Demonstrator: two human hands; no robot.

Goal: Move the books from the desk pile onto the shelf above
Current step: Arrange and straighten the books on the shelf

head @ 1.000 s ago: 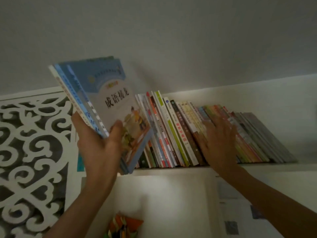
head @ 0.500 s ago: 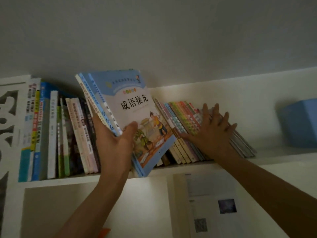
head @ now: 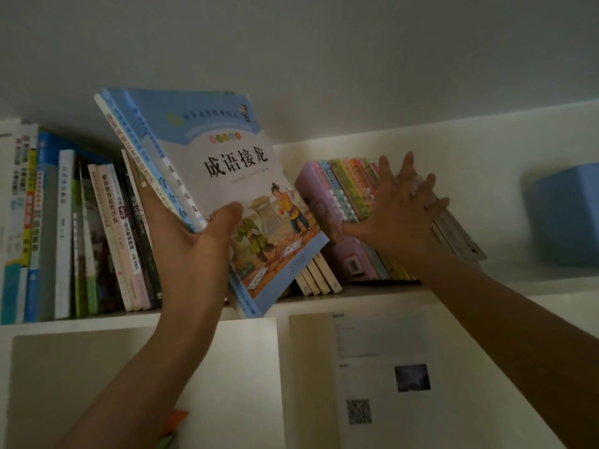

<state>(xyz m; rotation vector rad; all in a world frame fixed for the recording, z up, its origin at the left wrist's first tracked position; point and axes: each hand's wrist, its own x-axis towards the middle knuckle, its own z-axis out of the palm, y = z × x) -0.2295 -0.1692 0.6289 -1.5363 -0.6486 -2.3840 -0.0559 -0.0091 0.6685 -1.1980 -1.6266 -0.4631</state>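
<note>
Left hand (head: pixel 191 251) grips a thin stack of blue-covered paperback books (head: pixel 220 189), tilted at the white shelf (head: pixel 372 291) edge; right hand (head: pixel 398 218), fingers spread, presses the leaning pastel-spined books (head: pixel 343 202). Released, they probably topple into the gap.

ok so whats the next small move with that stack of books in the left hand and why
Probably lower the stack of thin blue-covered books, gripped in the left hand, into the gap on the white shelf. The right hand presses the leaning row of pastel-spined books aside, and the stack hangs tilted over that opening.
</note>
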